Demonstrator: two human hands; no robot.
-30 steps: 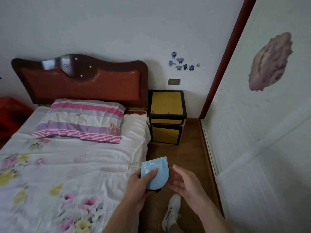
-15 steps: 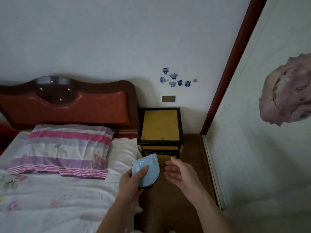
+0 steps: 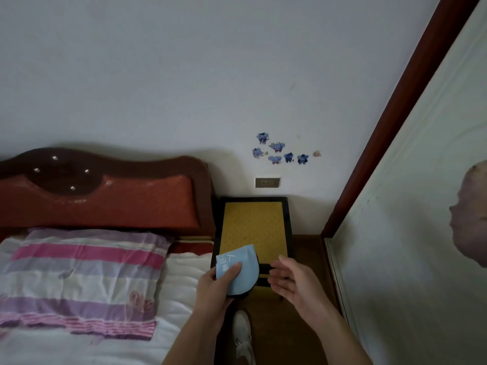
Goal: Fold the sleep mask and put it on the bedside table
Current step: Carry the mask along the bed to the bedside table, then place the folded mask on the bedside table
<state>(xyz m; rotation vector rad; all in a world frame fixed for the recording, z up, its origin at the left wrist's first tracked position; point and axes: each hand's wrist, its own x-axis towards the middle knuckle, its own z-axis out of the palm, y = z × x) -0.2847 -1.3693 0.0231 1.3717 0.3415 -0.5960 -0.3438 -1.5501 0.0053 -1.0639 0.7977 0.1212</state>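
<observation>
A light blue sleep mask (image 3: 242, 272), folded in half with white print on its upper left, is pinched in my left hand (image 3: 216, 288), thumb on top. It hangs over the front edge of the bedside table (image 3: 253, 225), a black-framed cabinet with a yellow top standing against the wall right of the bed. My right hand (image 3: 292, 281) is just right of the mask, fingers spread, holding nothing and not touching it.
The bed (image 3: 179, 312) with a white sheet and a striped pink and purple pillow (image 3: 79, 280) lies to the left, under a red-brown headboard (image 3: 105, 196). A white sliding door (image 3: 411, 233) closes off the right. My white shoe (image 3: 243, 335) stands on the wooden floor.
I have stepped closer to the bedside table. The mask in my left hand has gone from beside the bed edge to over the table's front edge. My right hand stays beside it.
</observation>
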